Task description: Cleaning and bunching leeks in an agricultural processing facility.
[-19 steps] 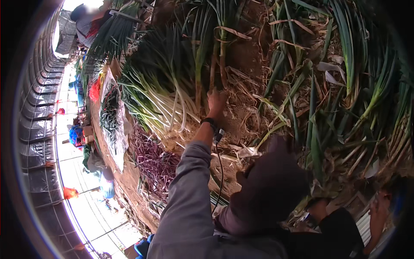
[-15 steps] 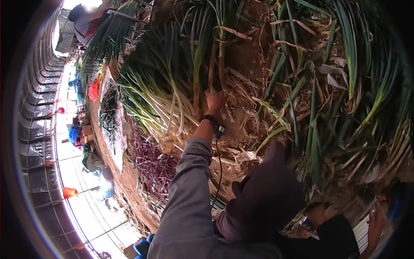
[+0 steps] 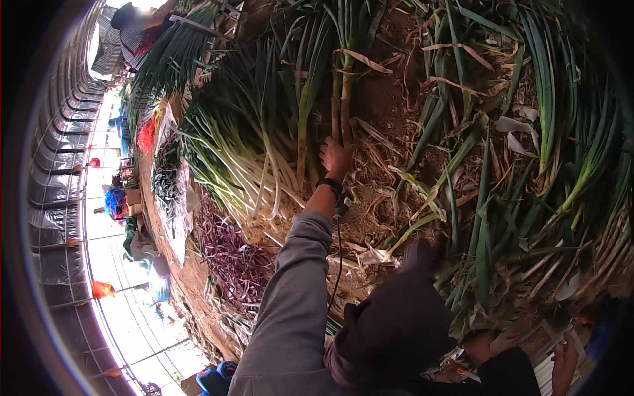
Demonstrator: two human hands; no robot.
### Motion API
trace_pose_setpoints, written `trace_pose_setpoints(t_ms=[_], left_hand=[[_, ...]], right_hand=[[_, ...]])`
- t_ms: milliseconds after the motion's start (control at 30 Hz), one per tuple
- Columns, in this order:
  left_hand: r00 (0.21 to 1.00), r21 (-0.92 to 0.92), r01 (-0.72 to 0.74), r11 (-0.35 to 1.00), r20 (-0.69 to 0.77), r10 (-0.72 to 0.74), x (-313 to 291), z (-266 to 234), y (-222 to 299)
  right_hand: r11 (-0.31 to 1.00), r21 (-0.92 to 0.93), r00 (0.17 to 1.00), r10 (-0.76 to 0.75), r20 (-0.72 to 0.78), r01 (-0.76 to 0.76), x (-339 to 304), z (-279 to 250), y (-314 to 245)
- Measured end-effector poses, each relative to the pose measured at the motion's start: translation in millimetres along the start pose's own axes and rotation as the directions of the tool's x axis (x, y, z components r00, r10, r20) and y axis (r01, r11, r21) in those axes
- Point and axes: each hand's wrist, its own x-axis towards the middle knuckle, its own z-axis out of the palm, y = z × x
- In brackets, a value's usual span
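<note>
My left hand (image 3: pixel 337 157), on a grey-sleeved arm, reaches to the lower ends of two thick leeks (image 3: pixel 341 109). Its fingers are bent around the brownish stalk bases, and the fingertips are partly hidden. A dark band with a small device (image 3: pixel 340 201) and a cable is on that wrist. Directly left of the hand stands another thick leek (image 3: pixel 302 145). Beyond it lies a pile of slimmer leeks (image 3: pixel 264 171) with white stalks and green tops. My right hand is not in view.
A capped head (image 3: pixel 393 323) is close by my arm. A dark-sleeved person's hands (image 3: pixel 479 346) show at lower right. Loose leeks (image 3: pixel 545 99) and dry leaves (image 3: pixel 376 256) cover the soil at right. Purple stems (image 3: pixel 228 247) lie lower left; another person (image 3: pixel 129 33) is far left.
The whole view has shifted slightly. My left hand stays at the leeks' lower ends, its fingers slightly rearranged. The capped head has moved a little left and down in the picture.
</note>
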Motion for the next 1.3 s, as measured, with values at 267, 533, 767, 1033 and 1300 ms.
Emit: trace_pose_setpoints(t_ms=[267, 533, 767, 1033, 1300], left_hand=[[0.950, -0.728, 0.046, 0.684, 0.243, 0.195, -29.3, 6.8, 35.0], [0.506, -0.842, 0.323, 0.433, 0.540, 0.672, -196.9, -12.7, 117.9], [0.278, -0.572, 0.471, 0.672, 0.819, 0.502, -238.1, 34.8, 77.7], [0.193, -0.576, 0.304, 0.759, 0.817, 0.543, -259.8, 3.4, 86.9], [0.377, -0.602, 0.542, 0.587, 0.798, 0.471, -235.2, 4.7, 24.3]], right_hand=[[0.997, 0.062, 0.989, -0.037, -0.140, 0.046, -0.2, 26.0, 23.3], [0.988, -0.004, 0.985, -0.154, -0.076, 0.154, 2.5, 29.7, -9.8], [0.862, 0.082, 0.865, -0.498, -0.052, 0.501, 65.2, 58.9, -125.5], [0.698, 0.537, 0.853, -0.516, -0.080, 0.473, 173.3, 183.9, -253.5], [0.539, 0.805, 0.914, -0.405, -0.012, 0.249, 139.4, 183.6, -239.4]])
